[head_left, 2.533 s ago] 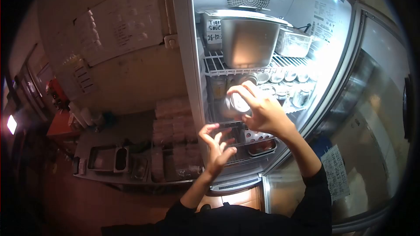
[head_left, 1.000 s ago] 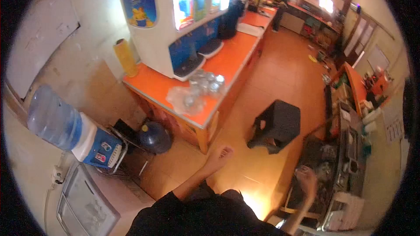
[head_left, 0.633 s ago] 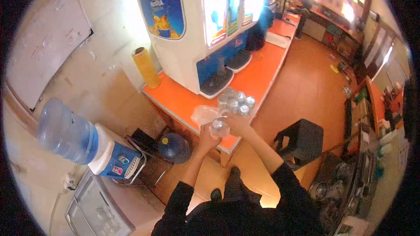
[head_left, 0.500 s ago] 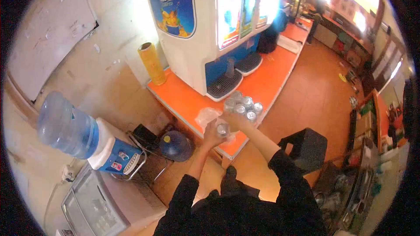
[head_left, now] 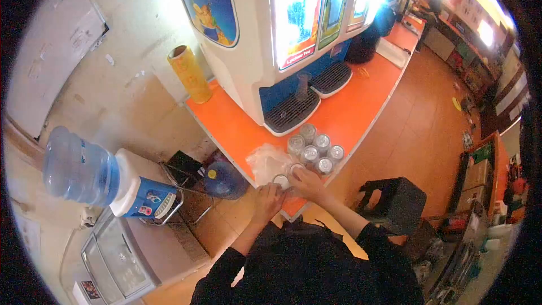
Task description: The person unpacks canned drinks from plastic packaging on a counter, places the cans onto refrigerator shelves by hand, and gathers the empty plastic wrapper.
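Note:
At the near corner of the orange counter (head_left: 248, 127), my left hand (head_left: 267, 200) is closed around the lower side of a drink can (head_left: 281, 181) with a silver lid. Just to its right, my right hand (head_left: 309, 185) grips a second silver-topped can (head_left: 295, 168), its fingers over the side. Beyond my right hand stands a cluster of several upright cans (head_left: 311, 153), with clear-looking sides and pull-tab lids. A crumpled clear plastic bag (head_left: 262, 161) lies left of the cans, close to both hands.
A drink dispenser (head_left: 237, 73) with drip trays (head_left: 291, 114) stands behind the cans, a clear cup (head_left: 302, 86) on one tray. A yellow roll (head_left: 189, 73) stands by the wall. Left are a water dispenser (head_left: 144, 186) and a glass-topped freezer (head_left: 121, 257); a black bin (head_left: 392, 203) is right.
My left hand has lowered its can toward the counter corner. My right hand has drawn back from the cluster, now with a can. The view has tilted down and closer.

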A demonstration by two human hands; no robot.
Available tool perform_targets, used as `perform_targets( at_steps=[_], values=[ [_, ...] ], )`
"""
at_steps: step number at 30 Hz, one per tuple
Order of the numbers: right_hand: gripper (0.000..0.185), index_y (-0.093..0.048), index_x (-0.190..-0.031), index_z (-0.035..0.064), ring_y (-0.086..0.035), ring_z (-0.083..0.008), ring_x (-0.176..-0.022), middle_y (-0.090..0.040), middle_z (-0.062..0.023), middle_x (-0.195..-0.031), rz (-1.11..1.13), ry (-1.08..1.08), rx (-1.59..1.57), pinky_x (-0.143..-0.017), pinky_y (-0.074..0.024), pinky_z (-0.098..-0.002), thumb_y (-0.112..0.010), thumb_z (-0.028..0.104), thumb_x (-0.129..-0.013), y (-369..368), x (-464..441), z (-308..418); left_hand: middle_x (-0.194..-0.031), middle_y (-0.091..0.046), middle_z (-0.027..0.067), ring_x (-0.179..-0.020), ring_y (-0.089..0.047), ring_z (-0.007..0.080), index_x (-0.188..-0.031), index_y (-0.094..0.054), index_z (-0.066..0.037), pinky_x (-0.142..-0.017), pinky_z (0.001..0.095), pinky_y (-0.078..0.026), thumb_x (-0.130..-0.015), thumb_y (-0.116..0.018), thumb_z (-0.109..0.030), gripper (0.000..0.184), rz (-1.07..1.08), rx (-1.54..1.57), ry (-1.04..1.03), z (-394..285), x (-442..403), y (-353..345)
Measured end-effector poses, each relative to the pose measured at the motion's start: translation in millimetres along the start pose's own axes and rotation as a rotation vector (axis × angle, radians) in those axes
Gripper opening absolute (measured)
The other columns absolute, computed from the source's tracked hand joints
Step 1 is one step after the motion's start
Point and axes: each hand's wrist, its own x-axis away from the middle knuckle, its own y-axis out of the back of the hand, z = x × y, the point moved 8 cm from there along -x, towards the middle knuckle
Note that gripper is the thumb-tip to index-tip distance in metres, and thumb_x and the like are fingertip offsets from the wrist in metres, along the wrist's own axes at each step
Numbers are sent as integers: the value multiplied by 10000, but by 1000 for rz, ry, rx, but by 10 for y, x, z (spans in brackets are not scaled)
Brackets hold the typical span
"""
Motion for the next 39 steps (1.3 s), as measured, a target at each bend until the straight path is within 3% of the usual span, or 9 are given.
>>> perform_targets(
  at_steps=[6, 11, 13, 15, 17, 21, 27, 30, 39],
  values=[
    [310, -582, -899, 81, -567, -278, -800, -503, -90, -925, -78, 8, 188, -643, -481, -360, -708, 171, -631, -50, 227, -11, -834, -551, 122, -820, -572, 323, -860, -528, -39, -765, 437, -472, -755, -645, -94, 166, 89, -5, -38, 139, 305, -345],
    [288, -618, -914, 85, -567, -302, -835, -530, -119, -957, -143, -79, -169, -724, -488, -386, -714, 183, -661, 329, 3, 29, -901, -593, 118, -902, -605, 271, -903, -542, -25, -771, 375, -511, -772, -664, -82, 188, 147, 258, -74, 269, 506, -337],
    [319, -596, -936, 62, -558, -308, -863, -511, -136, -962, -148, -293, -200, -719, -478, -393, -720, 159, -659, 142, 59, -138, -994, -597, 132, -960, -599, 189, -953, -550, -11, -726, 312, -522, -785, -685, -83, 227, 206, 889, 772, 843, 724, -634],
    [351, -574, -958, 40, -549, -313, -891, -492, -153, -968, -139, -510, -232, -714, -468, -400, -726, 135, -657, 55, 67, -279, -999, -565, 131, -919, -580, 138, -1022, -538, -15, -681, 278, -519, -754, -735, -104, 344, 57, 880, 772, 847, 397, -456],
    [419, -581, -1053, 75, -551, -320, -887, -505, -178, -1008, -145, -684, -65, -730, -484, -406, -719, 152, -665, 147, -47, -312, -1022, -521, 144, -862, -587, 221, -1098, -505, -44, -676, 346, -527, -699, -790, -201, 516, 142, 697, 586, 585, -55, -172],
    [465, -587, -1143, 158, -556, -353, -919, -498, -206, -1114, -65, -613, 130, -767, -501, -418, -700, 178, -691, 312, -317, -213, -1066, -468, 154, -827, -574, 312, -1146, -476, -80, -690, 430, -519, -662, -809, -280, 620, 382, 207, 143, 298, -467, -177],
    [512, -572, -1198, 229, -558, -409, -994, -435, -239, -1232, 287, -645, 255, -693, -545, -434, -695, 234, -702, -302, -203, -356, -1022, -513, 173, -925, -545, 372, -1121, -502, -84, -766, 477, -483, -655, -805, -309, 600, 663, 213, 341, 481, -465, -358],
    [369, -597, -1147, 202, -568, -390, -998, -466, -240, -1228, 287, -681, 308, -677, -553, -398, -592, 142, -783, -423, -216, -370, -973, -540, 163, -910, -551, 366, -1085, -512, -61, -771, 440, -480, -633, -820, -288, 592, 542, 369, 153, 755, -401, -443],
    [502, -498, -1172, 61, -572, -354, -1014, -490, -196, -1141, 190, -690, 290, -701, -537, -423, -660, 120, -700, -393, -73, -451, -997, -542, 68, -929, -563, 166, -1055, -475, -66, -675, 299, -512, -739, -799, -174, 466, 264, 942, 700, 1424, -253, -187]
  ],
)
